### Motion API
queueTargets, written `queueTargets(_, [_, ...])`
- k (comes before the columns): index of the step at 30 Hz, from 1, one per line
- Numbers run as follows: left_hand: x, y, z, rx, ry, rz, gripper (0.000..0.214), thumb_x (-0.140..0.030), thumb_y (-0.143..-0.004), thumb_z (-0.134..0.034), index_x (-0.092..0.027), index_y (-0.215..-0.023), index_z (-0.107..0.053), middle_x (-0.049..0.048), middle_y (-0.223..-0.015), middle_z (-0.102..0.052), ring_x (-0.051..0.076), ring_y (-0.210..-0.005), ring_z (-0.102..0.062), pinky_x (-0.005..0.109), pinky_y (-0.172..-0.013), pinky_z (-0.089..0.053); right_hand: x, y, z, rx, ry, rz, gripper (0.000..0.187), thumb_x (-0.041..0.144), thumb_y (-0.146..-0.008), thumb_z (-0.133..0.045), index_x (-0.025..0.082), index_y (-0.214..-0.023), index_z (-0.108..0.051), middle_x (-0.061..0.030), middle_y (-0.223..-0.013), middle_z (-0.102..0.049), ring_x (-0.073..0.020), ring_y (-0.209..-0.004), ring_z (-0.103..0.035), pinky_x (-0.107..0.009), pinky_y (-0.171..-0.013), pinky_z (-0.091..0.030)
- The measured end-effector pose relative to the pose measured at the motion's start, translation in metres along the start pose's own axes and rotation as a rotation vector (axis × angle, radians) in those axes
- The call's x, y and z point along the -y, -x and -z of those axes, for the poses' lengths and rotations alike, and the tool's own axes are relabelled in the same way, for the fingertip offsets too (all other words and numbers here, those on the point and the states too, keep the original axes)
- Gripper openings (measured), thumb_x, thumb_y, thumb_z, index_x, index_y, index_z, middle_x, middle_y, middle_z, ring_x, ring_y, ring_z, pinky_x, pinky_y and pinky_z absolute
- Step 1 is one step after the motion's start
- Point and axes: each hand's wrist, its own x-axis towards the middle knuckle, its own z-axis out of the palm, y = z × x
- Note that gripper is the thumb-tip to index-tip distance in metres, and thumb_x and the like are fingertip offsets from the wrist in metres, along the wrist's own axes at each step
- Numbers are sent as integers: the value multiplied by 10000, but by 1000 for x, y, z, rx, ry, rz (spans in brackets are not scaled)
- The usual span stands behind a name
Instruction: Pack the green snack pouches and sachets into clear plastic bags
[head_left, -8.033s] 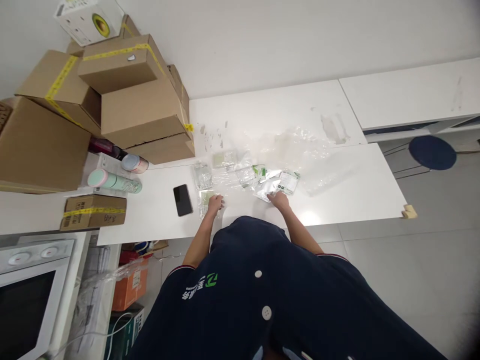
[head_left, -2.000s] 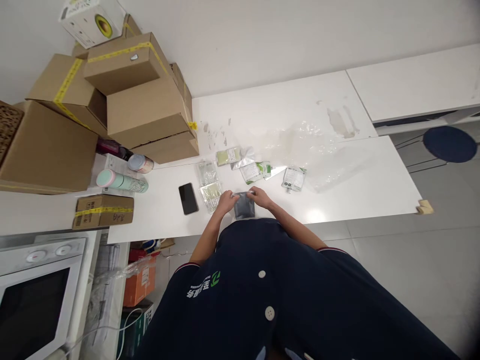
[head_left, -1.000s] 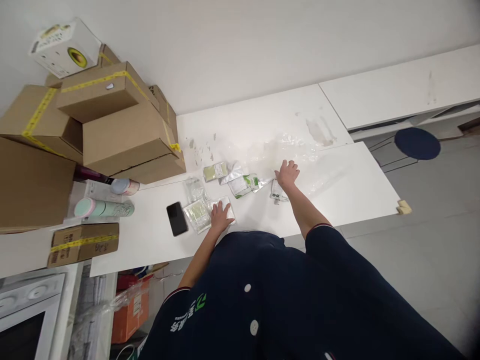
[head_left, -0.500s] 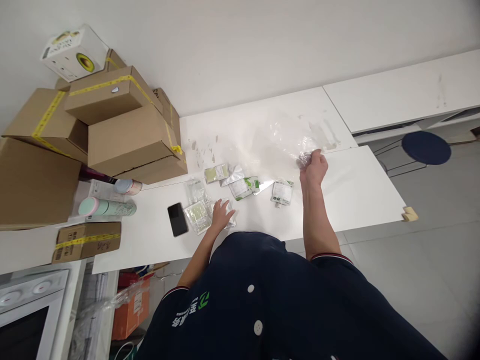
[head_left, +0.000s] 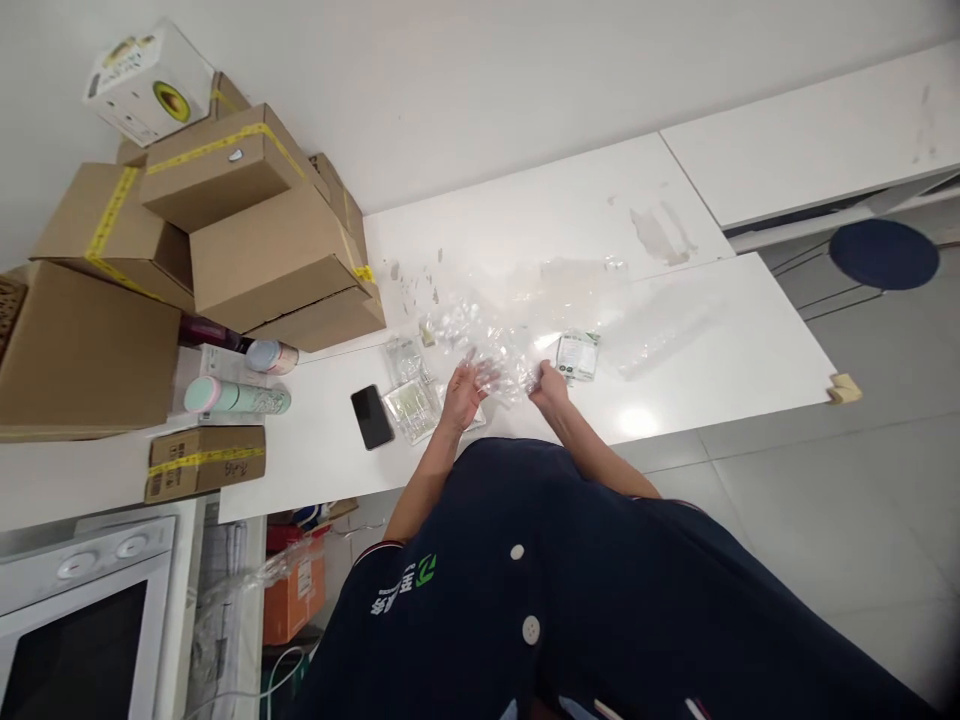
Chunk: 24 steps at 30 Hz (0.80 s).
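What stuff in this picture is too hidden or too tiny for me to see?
All in the head view:
What lies behind the clear plastic: its crinkles and shine hide most of it.
The whitish packet by the left hand: that hand and the plastic cover part of it.
The printing on the white pouch: too small to read.
The rest of the microwave: cut off by the picture's left and bottom edges.
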Motion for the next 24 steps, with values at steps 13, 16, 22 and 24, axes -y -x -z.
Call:
queueTargets(13, [-87, 18, 24, -90, -1431, -732, 295, -203, -925, -443, -228, -1107, -675, 109, -1015, -633, 248, -1077, -553, 415, -949, -417, -10, 4, 41, 292, 1010, 99, 185, 354, -893, -524, 178, -938, -555, -100, -976, -633, -175, -759, -640, -301, -647, -526])
queueTargets(16, [-73, 7, 10, 127, -1746, -608, 347, -108, -894, -421, -249, -1038, -704, 125, -949, -603, 268, -1027, -549, 452, -908, -386, 7, -17, 56, 75, 1447, 508, 276, 311, -859, -565, 179, -1102, -575, -170, -1252, -541, -297, -1145, -530, -423, -903, -467])
queueTargets(22, [24, -11, 21, 402, -1862, -250, 395, -116, -911, -372, -241, -1145, -665, 141, -1026, -609, 274, -1026, -552, 471, -924, -353, 19, -62, 99, -54, 1935, 703, 574, 185, -833, -501, 171, -1397, -400, -221, -1527, -255, -380, -1247, -368, -533, -958, -383])
queueTargets(24, [48, -5, 33, 360, -1830, -221, 454, -119, -911, -375, -262, -1294, -572, 149, -1133, -600, 287, -1113, -520, 494, -982, -325, 18, -71, 110, -6, 1963, 778, 575, 153, -845, -435, 145, -1418, -387, -236, -1511, -280, -374, -1209, -389, -517, -941, -399])
